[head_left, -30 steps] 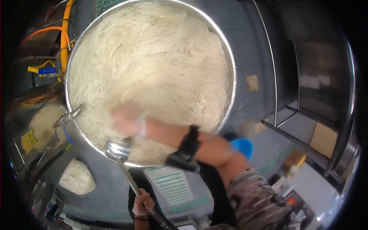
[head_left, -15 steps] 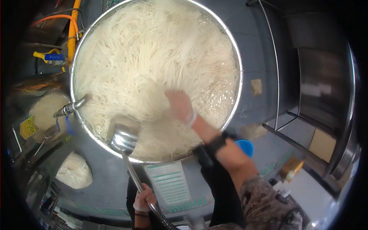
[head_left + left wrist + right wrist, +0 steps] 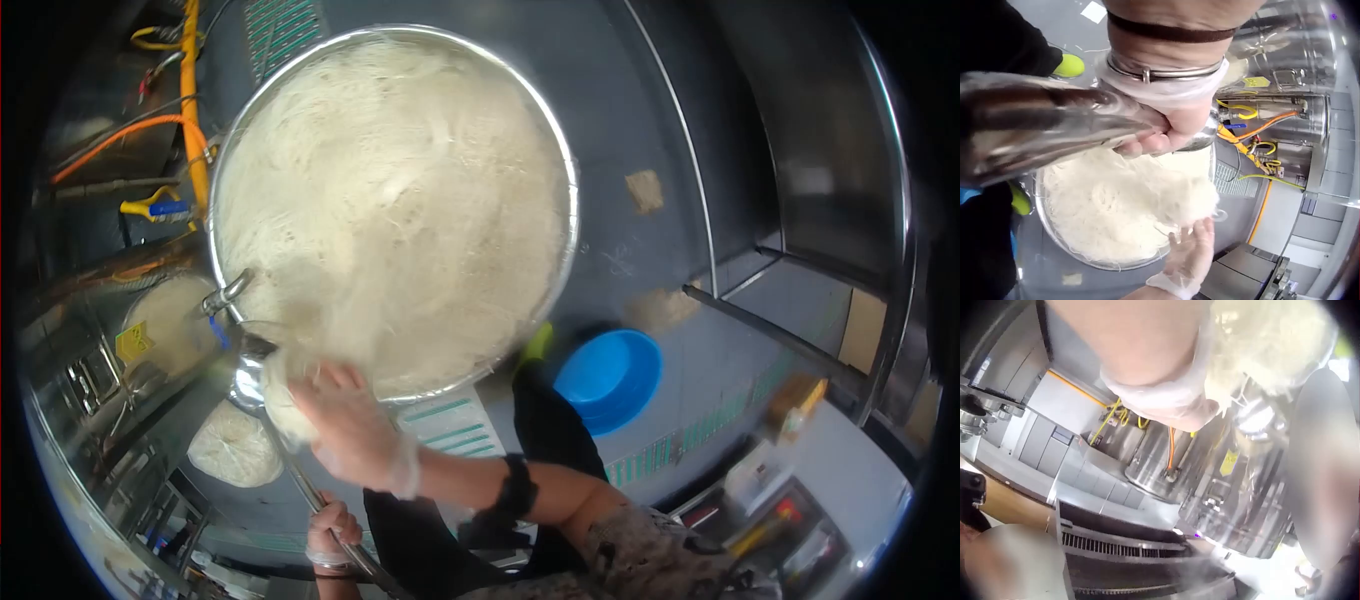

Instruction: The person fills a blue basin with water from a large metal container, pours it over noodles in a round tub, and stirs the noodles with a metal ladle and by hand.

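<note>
noodle clump [image 3: 285, 407] beside metal ladle [image 3: 247, 385], near pot rim [image 3: 575, 200] | left hand [image 3: 334, 525]: fingers curled round ladle | right hand [image 3: 350, 430]: fingers extended against clump | best: ladle steady, clump supported underneath

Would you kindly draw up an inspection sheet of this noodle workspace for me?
Surface: grey floor, with a green drain grate set into it.
Job's things: large round metal tub filled with noodles; metal ladle at its lower-left rim in the head view.
Clutter: blue basin and pale-filled plastic bag near the tub; a flat tan piece, unidentified.
Left hand: grips the ladle's handle.
Right hand: clear-gloved, touches a clump of noodles beside the ladle's bowl.
Cables: orange hose left of the tub; power cables cannot be confirmed.
Surroundings: metal frame at right.
</note>
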`<action>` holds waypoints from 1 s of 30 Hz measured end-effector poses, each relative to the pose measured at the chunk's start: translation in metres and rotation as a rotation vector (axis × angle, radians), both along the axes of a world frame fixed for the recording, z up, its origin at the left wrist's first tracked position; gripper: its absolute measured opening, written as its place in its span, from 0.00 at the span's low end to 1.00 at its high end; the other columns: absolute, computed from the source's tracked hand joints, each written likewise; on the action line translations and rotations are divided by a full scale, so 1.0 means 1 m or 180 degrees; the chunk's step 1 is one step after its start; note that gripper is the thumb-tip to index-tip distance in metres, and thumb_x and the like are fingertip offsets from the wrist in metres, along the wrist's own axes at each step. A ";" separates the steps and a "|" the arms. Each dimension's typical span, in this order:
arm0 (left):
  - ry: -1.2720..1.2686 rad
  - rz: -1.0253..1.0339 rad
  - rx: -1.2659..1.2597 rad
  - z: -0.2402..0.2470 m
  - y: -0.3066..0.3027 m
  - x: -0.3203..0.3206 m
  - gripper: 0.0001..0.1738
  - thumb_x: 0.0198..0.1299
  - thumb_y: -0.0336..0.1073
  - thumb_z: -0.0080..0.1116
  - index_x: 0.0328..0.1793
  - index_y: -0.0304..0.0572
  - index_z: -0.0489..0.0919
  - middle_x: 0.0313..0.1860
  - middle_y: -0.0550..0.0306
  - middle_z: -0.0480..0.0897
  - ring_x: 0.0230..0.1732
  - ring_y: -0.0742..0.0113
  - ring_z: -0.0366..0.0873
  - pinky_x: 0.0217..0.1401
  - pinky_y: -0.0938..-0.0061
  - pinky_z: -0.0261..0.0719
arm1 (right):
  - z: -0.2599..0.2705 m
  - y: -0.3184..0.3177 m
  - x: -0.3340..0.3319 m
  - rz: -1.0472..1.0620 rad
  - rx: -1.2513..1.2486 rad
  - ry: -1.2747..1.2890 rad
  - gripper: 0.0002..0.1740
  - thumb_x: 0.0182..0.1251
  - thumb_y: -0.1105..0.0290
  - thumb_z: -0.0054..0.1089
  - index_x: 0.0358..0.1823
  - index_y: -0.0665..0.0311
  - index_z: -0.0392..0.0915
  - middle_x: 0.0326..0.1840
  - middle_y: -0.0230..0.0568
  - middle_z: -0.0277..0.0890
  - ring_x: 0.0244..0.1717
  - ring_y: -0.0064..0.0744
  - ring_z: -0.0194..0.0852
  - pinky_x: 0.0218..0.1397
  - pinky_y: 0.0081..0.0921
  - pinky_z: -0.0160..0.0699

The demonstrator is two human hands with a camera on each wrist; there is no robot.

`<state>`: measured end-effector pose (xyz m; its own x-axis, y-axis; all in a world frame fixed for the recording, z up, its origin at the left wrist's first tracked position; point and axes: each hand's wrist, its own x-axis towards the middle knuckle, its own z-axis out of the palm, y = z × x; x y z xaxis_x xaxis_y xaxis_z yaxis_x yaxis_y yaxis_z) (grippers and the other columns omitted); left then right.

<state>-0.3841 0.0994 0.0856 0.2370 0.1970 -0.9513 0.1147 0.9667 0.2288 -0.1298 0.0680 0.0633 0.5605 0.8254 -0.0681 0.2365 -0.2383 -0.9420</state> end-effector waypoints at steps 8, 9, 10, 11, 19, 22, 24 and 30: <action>0.1151 -0.0897 0.0865 0.009 -0.054 0.054 0.08 0.49 0.26 0.49 0.35 0.45 0.64 0.11 0.61 0.61 0.06 0.70 0.59 0.07 0.76 0.61 | -0.121 -0.259 0.077 -0.0497 -0.2421 0.0602 0.22 0.50 0.70 0.52 0.50 0.64 0.70 0.52 0.50 0.68 0.53 0.46 0.66 0.55 0.35 0.67; 0.1140 -0.0906 0.0876 0.012 -0.060 0.062 0.08 0.49 0.26 0.49 0.35 0.45 0.64 0.11 0.61 0.61 0.06 0.70 0.59 0.07 0.76 0.61 | -0.127 -0.310 0.084 -0.0513 -0.2600 0.0381 0.21 0.50 0.71 0.50 0.50 0.64 0.71 0.51 0.50 0.69 0.51 0.46 0.68 0.54 0.35 0.68; 0.1210 -0.1043 0.0859 0.015 -0.066 0.072 0.09 0.49 0.26 0.49 0.34 0.44 0.63 0.11 0.61 0.61 0.06 0.69 0.59 0.07 0.75 0.61 | -0.138 -0.364 0.082 -0.0524 -0.2781 0.0127 0.23 0.51 0.69 0.49 0.51 0.64 0.69 0.51 0.52 0.69 0.52 0.48 0.68 0.55 0.35 0.67; 0.1272 -0.1166 0.0856 0.016 -0.072 0.083 0.09 0.49 0.26 0.49 0.34 0.44 0.63 0.11 0.61 0.62 0.06 0.69 0.60 0.07 0.75 0.62 | -0.184 -0.430 0.069 0.0356 -0.3388 0.0008 0.26 0.52 0.69 0.42 0.55 0.65 0.66 0.57 0.53 0.65 0.59 0.45 0.61 0.61 0.33 0.60; 0.0725 -0.1525 0.0809 -0.080 -0.047 0.076 0.08 0.49 0.26 0.49 0.34 0.44 0.63 0.09 0.61 0.61 0.05 0.69 0.60 0.07 0.75 0.62 | -0.215 -0.492 0.138 0.0233 -0.3902 0.0121 0.17 0.58 0.60 0.44 0.41 0.63 0.74 0.43 0.45 0.74 0.44 0.45 0.71 0.50 0.34 0.69; 0.0794 -0.1314 0.0744 -0.118 -0.049 0.067 0.09 0.49 0.27 0.49 0.35 0.43 0.63 0.09 0.61 0.62 0.05 0.69 0.60 0.07 0.75 0.62 | -0.356 -0.510 0.160 -0.1153 -0.2302 -0.1629 0.18 0.54 0.54 0.51 0.27 0.63 0.79 0.29 0.46 0.78 0.31 0.45 0.76 0.39 0.34 0.74; 0.0865 -0.1203 0.0669 -0.141 -0.054 0.060 0.09 0.48 0.27 0.49 0.35 0.42 0.63 0.10 0.60 0.62 0.05 0.69 0.60 0.07 0.76 0.62 | -0.442 -0.517 0.184 0.0416 -0.3609 -0.2780 0.19 0.54 0.55 0.50 0.31 0.65 0.79 0.33 0.49 0.77 0.36 0.47 0.76 0.41 0.36 0.73; 0.1255 -0.2477 0.1325 -0.170 -0.072 0.063 0.17 0.51 0.39 0.45 0.12 0.41 0.68 0.08 0.57 0.67 0.08 0.68 0.64 0.12 0.78 0.62 | -0.483 -0.444 0.250 -0.1778 -0.4041 0.0186 0.22 0.55 0.54 0.49 0.38 0.67 0.77 0.40 0.56 0.74 0.46 0.53 0.70 0.49 0.39 0.70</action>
<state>-0.3211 0.0276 -0.0845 0.1221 0.4592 -0.8799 0.8307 0.4379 0.3438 0.1200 -0.3763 -0.4192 0.7626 -0.1488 -0.6295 -0.2047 -0.9787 -0.0166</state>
